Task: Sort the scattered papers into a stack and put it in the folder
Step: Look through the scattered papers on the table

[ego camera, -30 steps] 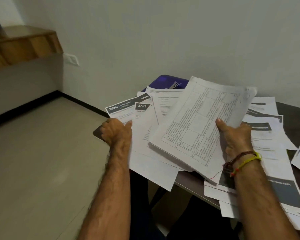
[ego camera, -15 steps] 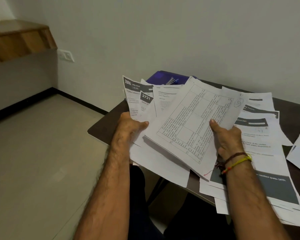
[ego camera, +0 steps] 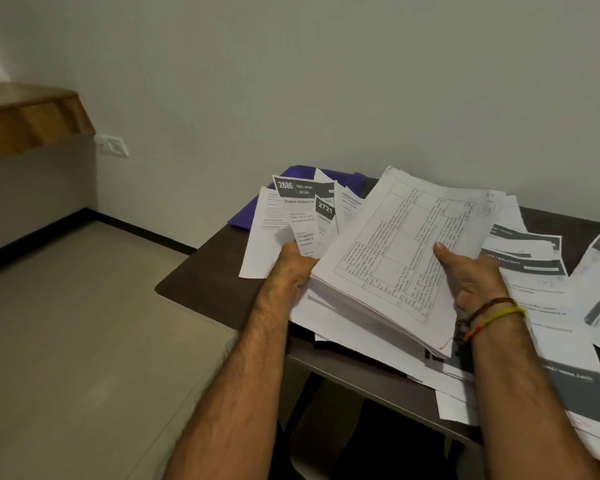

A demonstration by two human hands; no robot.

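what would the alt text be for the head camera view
Two hands gather papers over a dark table: the right hand grips a thick stack, the left hand holds loose sheets. A purple folder lies behind.

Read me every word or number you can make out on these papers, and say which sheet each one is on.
"2886": dark header of the sheet gripped by the left hand.
"DESK / STUDY": same header, small and faint.
"2721": header of the sheet behind it.
"BALCONY": dark band on a table sheet, partly hidden.
Table-grid text on the stack held by the right hand: too small to read.
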